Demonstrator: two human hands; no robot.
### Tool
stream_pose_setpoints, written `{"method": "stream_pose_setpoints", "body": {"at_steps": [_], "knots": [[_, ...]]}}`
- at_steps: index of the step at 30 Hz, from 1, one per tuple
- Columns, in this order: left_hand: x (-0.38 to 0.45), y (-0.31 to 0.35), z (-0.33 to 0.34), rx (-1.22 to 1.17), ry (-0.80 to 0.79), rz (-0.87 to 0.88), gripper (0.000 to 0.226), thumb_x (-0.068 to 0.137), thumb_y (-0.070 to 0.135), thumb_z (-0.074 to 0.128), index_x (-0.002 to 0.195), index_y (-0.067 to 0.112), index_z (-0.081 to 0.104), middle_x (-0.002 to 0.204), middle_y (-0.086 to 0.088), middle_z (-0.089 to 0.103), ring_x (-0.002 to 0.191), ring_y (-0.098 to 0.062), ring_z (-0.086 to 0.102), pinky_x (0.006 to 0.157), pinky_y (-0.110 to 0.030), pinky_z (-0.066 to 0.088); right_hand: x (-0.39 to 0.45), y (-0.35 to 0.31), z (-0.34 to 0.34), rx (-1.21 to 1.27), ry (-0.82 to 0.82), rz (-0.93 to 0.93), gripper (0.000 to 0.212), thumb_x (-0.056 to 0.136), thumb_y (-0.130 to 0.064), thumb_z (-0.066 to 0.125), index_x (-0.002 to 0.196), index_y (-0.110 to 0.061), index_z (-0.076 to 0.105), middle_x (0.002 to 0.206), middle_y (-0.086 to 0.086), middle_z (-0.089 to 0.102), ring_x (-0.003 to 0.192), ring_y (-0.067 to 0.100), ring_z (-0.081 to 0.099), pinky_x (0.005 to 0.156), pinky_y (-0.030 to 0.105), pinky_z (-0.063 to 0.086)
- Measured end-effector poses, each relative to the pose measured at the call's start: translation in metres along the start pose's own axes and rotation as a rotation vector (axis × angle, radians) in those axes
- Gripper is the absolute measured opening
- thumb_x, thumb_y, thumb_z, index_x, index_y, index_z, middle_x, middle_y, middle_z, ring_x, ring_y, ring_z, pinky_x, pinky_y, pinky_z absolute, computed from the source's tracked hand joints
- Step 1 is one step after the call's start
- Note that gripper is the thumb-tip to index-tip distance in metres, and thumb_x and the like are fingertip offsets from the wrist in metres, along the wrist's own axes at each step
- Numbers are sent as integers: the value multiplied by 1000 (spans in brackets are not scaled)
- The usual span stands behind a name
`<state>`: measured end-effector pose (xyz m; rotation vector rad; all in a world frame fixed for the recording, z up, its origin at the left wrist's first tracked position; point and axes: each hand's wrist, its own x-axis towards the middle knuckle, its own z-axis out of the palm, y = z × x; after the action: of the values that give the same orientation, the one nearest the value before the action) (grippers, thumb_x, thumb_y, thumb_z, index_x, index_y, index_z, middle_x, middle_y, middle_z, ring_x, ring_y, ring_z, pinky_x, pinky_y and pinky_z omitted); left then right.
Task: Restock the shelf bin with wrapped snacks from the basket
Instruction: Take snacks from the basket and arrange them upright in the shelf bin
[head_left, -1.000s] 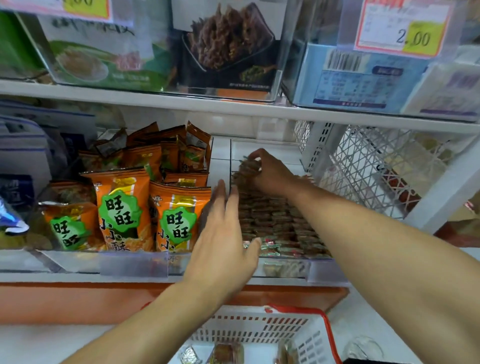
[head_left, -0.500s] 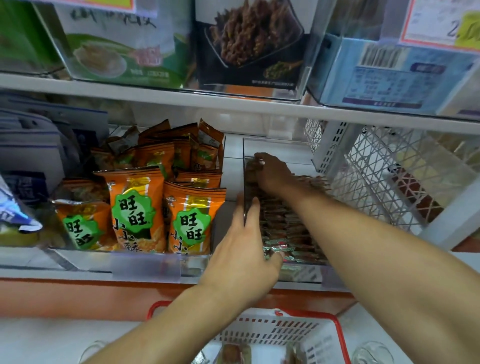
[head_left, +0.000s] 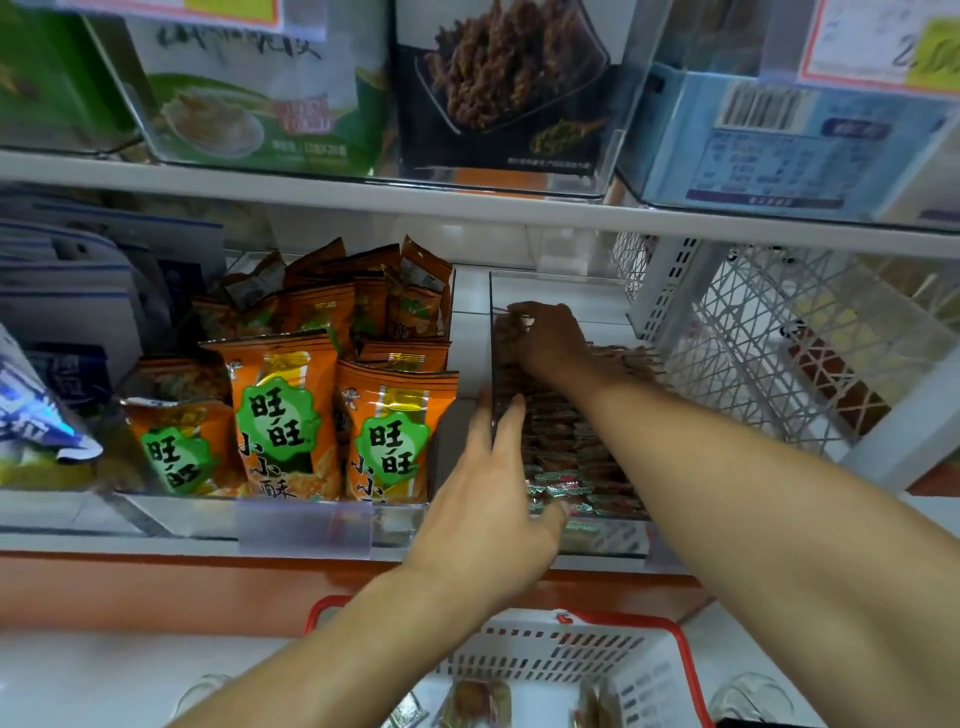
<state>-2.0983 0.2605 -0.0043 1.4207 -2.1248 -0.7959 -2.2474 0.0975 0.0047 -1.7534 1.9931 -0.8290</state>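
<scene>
The right hand (head_left: 550, 338) is reaching deep in the bin (head_left: 492, 332), fingers curling on snacks (head_left: 576, 441) stacked toward twelve o'clock, while the left hand (head_left: 483, 514), fingers straight, is bracing its wall at nine o'clock.

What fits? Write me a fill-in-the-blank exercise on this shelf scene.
1. The right hand reaches to the ____ of the clear bin.
2. The left hand rests against the bin's ____ wall.
3. The snack bags beside the bin are ____.
4. The basket below has a ____ rim.

Missing words: back; left; orange; red.
</scene>
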Motion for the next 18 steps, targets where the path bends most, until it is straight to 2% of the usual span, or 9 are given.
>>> {"method": "stream_pose_setpoints", "body": {"at_steps": [3, 7, 9, 13, 15, 16, 17, 18], "knots": [[-6, -3, -1, 11, 16, 20, 98, 90, 49, 67, 157, 39, -5, 167, 16, -8, 151, -22, 29, 113, -33, 37, -1, -1, -1, 180, 50, 125, 52, 89, -6, 62, 139, -14, 55, 141, 16, 53, 127, 30, 53, 101, 25, 40], [-18, -7, -6, 7, 32, 31, 98, 89, 48, 68, 155, 47, -5, 161, 29, -15, 152, -17, 23, 111, -24, 25, -11, 3, -5, 189, 20, 178, 56, 93, -9, 63, 145, -16, 45, 145, 15, 49, 131, 28, 51, 102, 25, 40], [-25, -9, -8, 2, 44, 35, 98, 90, 48, 68, 156, 46, -4, 159, 34, -18, 153, -14, 20, 107, -22, 20, -20, 6, -11, 198, 16, 168, 58, 94, -15, 65, 147, -16, 43, 147, 13, 48, 132, 27, 50, 103, 27, 40], [-43, -8, -19, -14, 71, 72, 95, 91, 46, 69, 158, 42, 1, 160, 33, -19, 152, -5, 14, 108, -24, 22, -44, 4, -24, 208, 57, 117, 44, 94, -10, 62, 136, -21, 56, 142, 5, 54, 127, 20, 55, 89, 18, 38], [-54, -2, -24, -16, 124, 110, 81, 91, 41, 69, 155, 37, 19, 163, 28, -1, 145, -3, 25, 111, -28, 29, -69, -8, -27, 244, 180, 30, 31, 93, -5, 60, 117, -26, 65, 127, -2, 63, 112, 12, 61, 79, 9, 39], [-59, 1, -26, -20, 180, 141, 67, 91, 38, 68, 147, 34, 32, 158, 20, 18, 134, -2, 37, 108, -29, 38, -85, -16, -29, 282, 278, -50, 30, 91, -2, 60, 105, -27, 66, 116, -5, 67, 102, 7, 63, 73, 5, 38], [-64, 3, -28, -28, 235, 174, 49, 89, 36, 67, 132, 34, 43, 143, 14, 36, 119, -1, 45, 98, -29, 47, -104, -24, -30, 342, 380, -145, 31, 88, 1, 59, 96, -28, 67, 104, -8, 69, 91, 3, 63, 71, 3, 39], [-67, 4, -28, -26, 268, 194, 32, 87, 35, 65, 114, 36, 47, 121, 15, 47, 102, -1, 49, 82, -29, 49, -123, -30, -31, 414, 473, -253, 31, 85, 4, 58, 88, -27, 66, 95, -8, 69, 84, 1, 63, 72, 6, 42]]}}
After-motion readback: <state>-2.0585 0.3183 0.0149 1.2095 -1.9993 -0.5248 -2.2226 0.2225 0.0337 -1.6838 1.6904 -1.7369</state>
